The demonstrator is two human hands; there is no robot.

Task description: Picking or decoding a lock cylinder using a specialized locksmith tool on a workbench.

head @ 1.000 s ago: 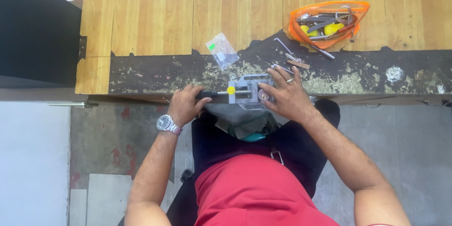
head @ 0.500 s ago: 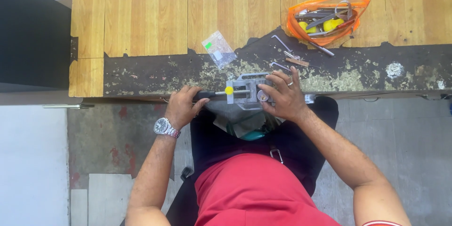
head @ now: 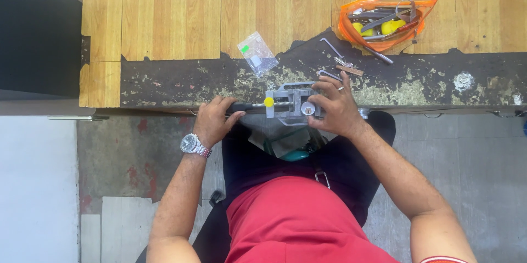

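So the left hand (head: 213, 120) is wrapped shut around the dark handle (head: 237, 107) of a small grey bench vise (head: 288, 104), which is clamped at the near edge of the tabletop (head: 164, 85). The right hand's (head: 336, 106) grip is closed over the right side of the vise, fingertips pinching a small round silver cylinder (head: 308, 109) that looks like a lock cylinder, though it's too small to be called for sure. A yellow knob (head: 269, 102) is seen on the vise screw between the two hands.

Looks like the clamping step is in hand: the part is being held in place while the screw is worked. What's called for next is probably a steady part and slow turns on the handle, so nothing gets cocked in the jaws.

Just past the right hand, some loose metal bits and an L-shaped hex key (head: 329, 48) are lying about. Farther off, a small clear plastic bag (head: 257, 54) sits left of them, and an orange pouch of tools (head: 387, 19) is parked at the far right.
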